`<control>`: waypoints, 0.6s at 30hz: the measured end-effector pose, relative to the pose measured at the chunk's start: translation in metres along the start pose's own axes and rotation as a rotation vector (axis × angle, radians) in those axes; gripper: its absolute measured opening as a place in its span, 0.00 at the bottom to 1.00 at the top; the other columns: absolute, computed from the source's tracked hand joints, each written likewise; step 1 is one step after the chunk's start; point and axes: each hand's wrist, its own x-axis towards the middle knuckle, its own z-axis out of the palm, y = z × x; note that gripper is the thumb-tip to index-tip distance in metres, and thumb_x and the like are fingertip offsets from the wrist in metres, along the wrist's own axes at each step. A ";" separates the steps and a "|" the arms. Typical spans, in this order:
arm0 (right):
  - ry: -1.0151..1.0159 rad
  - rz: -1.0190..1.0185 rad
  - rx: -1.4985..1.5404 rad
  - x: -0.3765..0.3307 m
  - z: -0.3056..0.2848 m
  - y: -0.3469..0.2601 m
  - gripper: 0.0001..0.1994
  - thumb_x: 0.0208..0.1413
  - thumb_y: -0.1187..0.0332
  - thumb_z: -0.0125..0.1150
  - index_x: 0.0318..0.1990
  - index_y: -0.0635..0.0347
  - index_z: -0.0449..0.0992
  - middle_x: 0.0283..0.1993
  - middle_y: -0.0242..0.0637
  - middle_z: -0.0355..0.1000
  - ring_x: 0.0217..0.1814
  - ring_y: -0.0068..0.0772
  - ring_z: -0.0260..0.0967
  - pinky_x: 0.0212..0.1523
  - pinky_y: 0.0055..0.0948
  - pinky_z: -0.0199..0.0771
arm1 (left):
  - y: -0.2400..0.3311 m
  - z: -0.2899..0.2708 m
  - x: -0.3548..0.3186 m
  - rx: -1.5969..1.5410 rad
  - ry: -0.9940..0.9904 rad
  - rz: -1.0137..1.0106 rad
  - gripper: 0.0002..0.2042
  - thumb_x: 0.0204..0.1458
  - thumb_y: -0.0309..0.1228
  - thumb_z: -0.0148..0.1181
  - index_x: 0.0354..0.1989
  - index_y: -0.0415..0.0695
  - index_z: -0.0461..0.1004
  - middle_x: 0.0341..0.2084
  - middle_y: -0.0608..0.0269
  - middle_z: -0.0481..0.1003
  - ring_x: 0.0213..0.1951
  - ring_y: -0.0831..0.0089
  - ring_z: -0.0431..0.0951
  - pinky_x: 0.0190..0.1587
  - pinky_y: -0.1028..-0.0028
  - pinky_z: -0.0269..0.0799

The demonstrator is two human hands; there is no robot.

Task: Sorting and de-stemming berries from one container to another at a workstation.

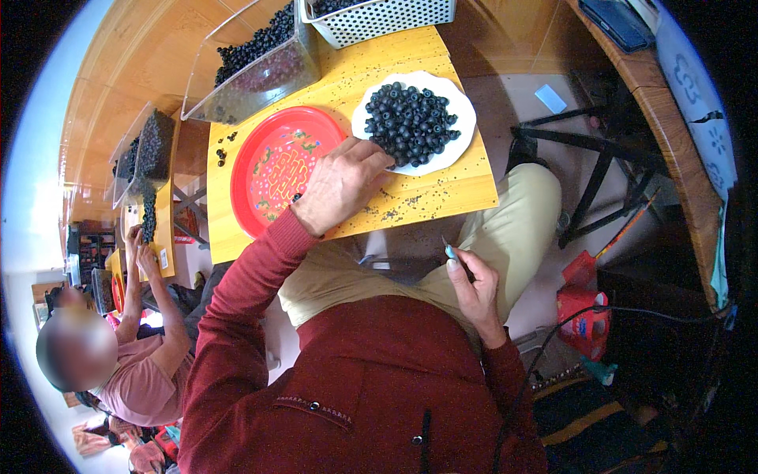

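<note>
My left hand (343, 186) reaches palm down to the near-left rim of the white plate (467, 110), its fingers bent and drawn close together. The fingertips meet the nearest of the dark berries (414, 118), which lie heaped on that plate just beyond them and to their right; whether one is pinched there I cannot tell, since the back of the hand hides the thumb. My right hand (474, 288), lower and well apart, is closed around a small pointed tool (451, 252), tip directed up and away from the palm. The red plate (254, 146) lies beneath and to the left of my left wrist, with a single berry (297, 197) just beside that wrist. Past my left fingers, at the far side of the yellow table (474, 183), stand a clear bin (306, 67) and a white basket (383, 24), both holding dark berries. I judge the step in hand to be handling berries at the plate's edge; the next move calls for a light pinch that leaves the heap undisturbed.
</note>
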 end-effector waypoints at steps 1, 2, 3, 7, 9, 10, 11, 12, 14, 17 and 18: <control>-0.002 -0.010 0.003 0.000 0.000 0.000 0.15 0.62 0.65 0.59 0.48 0.71 0.77 0.36 0.36 0.76 0.38 0.22 0.70 0.41 0.25 0.71 | -0.001 0.001 0.000 0.000 -0.001 -0.001 0.11 0.48 0.28 0.65 0.40 0.40 0.78 0.39 0.54 0.77 0.42 0.57 0.77 0.45 0.63 0.76; -0.003 -0.009 0.004 0.000 0.000 0.000 0.15 0.62 0.65 0.59 0.48 0.71 0.77 0.36 0.36 0.76 0.38 0.22 0.70 0.41 0.25 0.71 | -0.002 0.002 0.001 0.004 0.016 0.014 0.10 0.48 0.28 0.64 0.39 0.41 0.77 0.36 0.57 0.76 0.41 0.58 0.76 0.43 0.62 0.76; -0.006 -0.012 -0.001 0.000 0.000 0.001 0.15 0.62 0.65 0.59 0.48 0.71 0.77 0.36 0.36 0.76 0.38 0.22 0.70 0.41 0.25 0.71 | -0.002 0.002 0.001 0.007 0.033 0.029 0.09 0.48 0.28 0.63 0.38 0.42 0.77 0.33 0.59 0.74 0.40 0.59 0.75 0.41 0.61 0.76; -0.022 -0.019 -0.014 0.001 -0.001 -0.001 0.15 0.62 0.66 0.59 0.48 0.71 0.77 0.36 0.36 0.76 0.38 0.23 0.69 0.41 0.26 0.71 | 0.001 0.000 0.002 0.011 -0.014 0.001 0.10 0.48 0.28 0.64 0.38 0.40 0.77 0.37 0.55 0.76 0.40 0.57 0.76 0.43 0.62 0.76; -0.017 -0.027 -0.001 0.002 0.000 -0.002 0.15 0.62 0.66 0.59 0.48 0.71 0.76 0.36 0.36 0.76 0.38 0.22 0.69 0.41 0.26 0.71 | 0.002 0.000 0.001 0.038 -0.018 0.003 0.10 0.47 0.27 0.65 0.39 0.40 0.77 0.36 0.54 0.76 0.40 0.56 0.76 0.43 0.62 0.76; -0.011 -0.036 0.012 0.002 0.001 -0.002 0.15 0.62 0.66 0.59 0.48 0.71 0.76 0.37 0.36 0.76 0.38 0.22 0.69 0.42 0.25 0.71 | 0.001 0.002 0.000 0.038 -0.017 0.003 0.10 0.47 0.27 0.65 0.39 0.40 0.77 0.36 0.54 0.76 0.40 0.56 0.76 0.43 0.62 0.76; -0.011 -0.036 0.010 0.002 0.001 -0.002 0.15 0.62 0.66 0.59 0.48 0.71 0.76 0.37 0.36 0.76 0.38 0.22 0.69 0.42 0.25 0.71 | -0.001 0.005 -0.002 0.010 0.006 0.013 0.10 0.48 0.28 0.63 0.40 0.42 0.77 0.34 0.56 0.75 0.38 0.57 0.76 0.40 0.61 0.75; -0.012 -0.034 0.010 0.001 0.001 -0.001 0.15 0.62 0.66 0.59 0.48 0.71 0.76 0.37 0.36 0.76 0.38 0.22 0.69 0.42 0.25 0.71 | -0.003 0.006 -0.003 -0.018 0.030 0.022 0.10 0.50 0.28 0.62 0.41 0.43 0.76 0.32 0.58 0.73 0.37 0.58 0.75 0.38 0.60 0.75; -0.010 -0.031 0.009 0.001 0.001 0.000 0.15 0.62 0.66 0.59 0.48 0.72 0.76 0.37 0.36 0.76 0.38 0.22 0.69 0.42 0.25 0.71 | 0.003 0.003 -0.004 -0.085 0.061 0.005 0.11 0.50 0.27 0.63 0.42 0.42 0.76 0.33 0.58 0.74 0.37 0.60 0.76 0.38 0.62 0.75; -0.011 -0.024 0.002 0.002 0.001 -0.002 0.15 0.63 0.66 0.59 0.48 0.72 0.76 0.37 0.37 0.76 0.39 0.22 0.69 0.43 0.25 0.71 | 0.011 -0.001 -0.008 -0.343 0.103 -0.083 0.11 0.53 0.25 0.62 0.45 0.41 0.76 0.35 0.59 0.76 0.36 0.66 0.78 0.38 0.68 0.76; -0.003 -0.011 0.010 0.002 0.001 -0.003 0.16 0.63 0.65 0.59 0.49 0.72 0.76 0.37 0.36 0.76 0.39 0.21 0.69 0.43 0.24 0.71 | 0.013 -0.002 -0.010 -0.535 0.113 -0.153 0.11 0.55 0.23 0.62 0.46 0.40 0.76 0.35 0.60 0.78 0.36 0.71 0.78 0.38 0.71 0.76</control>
